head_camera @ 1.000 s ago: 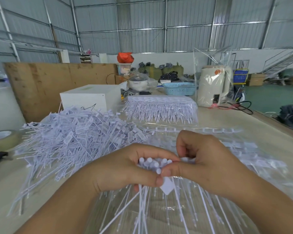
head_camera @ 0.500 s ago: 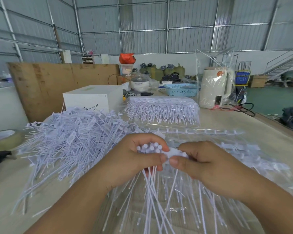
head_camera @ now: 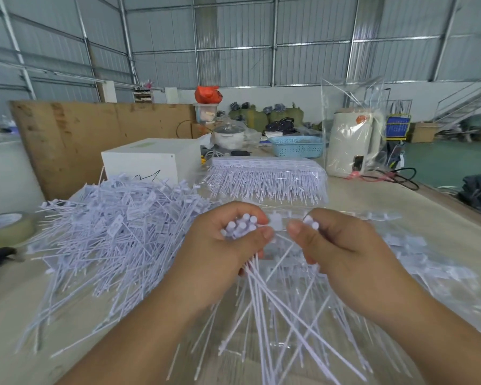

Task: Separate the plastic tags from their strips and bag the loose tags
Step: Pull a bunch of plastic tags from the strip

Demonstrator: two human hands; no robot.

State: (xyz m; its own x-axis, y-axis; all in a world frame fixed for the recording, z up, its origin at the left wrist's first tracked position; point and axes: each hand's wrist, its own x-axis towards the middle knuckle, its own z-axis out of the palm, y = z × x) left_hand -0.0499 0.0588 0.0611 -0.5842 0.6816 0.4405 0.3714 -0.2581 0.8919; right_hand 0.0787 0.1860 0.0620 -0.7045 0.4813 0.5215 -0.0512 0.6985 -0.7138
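Tags bunch in our left hand's grip so our right hand can pinch one tag free.

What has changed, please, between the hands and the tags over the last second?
The hands have drawn apart: the right hand has pulled away rightward, pinching one tag it has torn free. The left hand still grips its bundle of tags, stems hanging down. The loose pile and the stacked strips have not moved.
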